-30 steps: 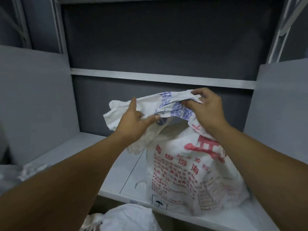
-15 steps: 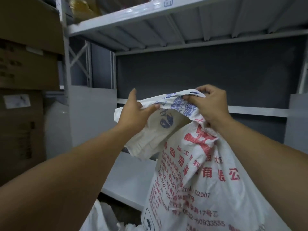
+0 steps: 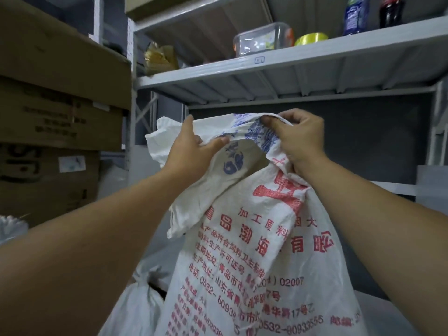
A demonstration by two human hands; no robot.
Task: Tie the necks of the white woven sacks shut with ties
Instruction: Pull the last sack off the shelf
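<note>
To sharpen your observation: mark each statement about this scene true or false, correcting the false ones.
1. The left hand and right hand grip the sack's top. True.
2. The sack's neck is tied. False: it is open, with no tie on it.
3. The sack bears red print. True.
4. The shelf above is bare. False: it holds a clear box, a yellow roll and bottles.
5. The cardboard boxes stand at the right. False: they are at the left.
</note>
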